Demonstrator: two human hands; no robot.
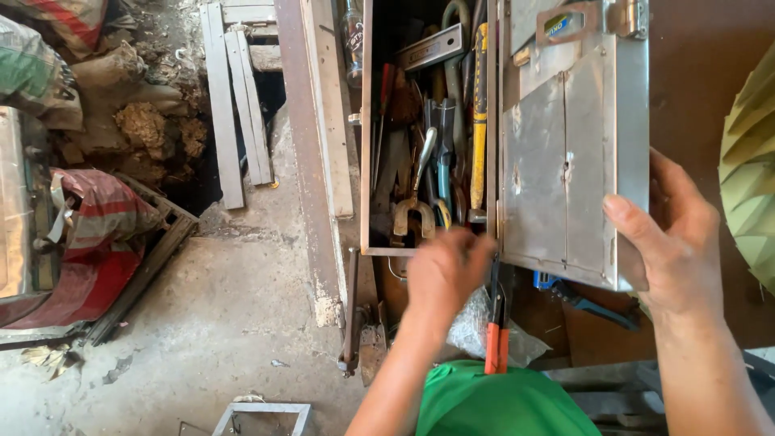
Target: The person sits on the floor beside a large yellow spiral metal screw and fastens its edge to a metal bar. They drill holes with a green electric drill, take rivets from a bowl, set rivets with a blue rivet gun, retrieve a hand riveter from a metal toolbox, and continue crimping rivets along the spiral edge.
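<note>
Orange-handled pliers [496, 335] hang handles down from left hand [448, 270], fingers clamped on them, just below open grey metal toolbox [367, 161] crammed with tools. Right hand [674, 242] grips edge of raised hinged metal lid [565, 161], fingers closed on it.

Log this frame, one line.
left hand: holds orange-handled pliers | right hand: grips open toolbox lid | toolbox: full of tools
</note>
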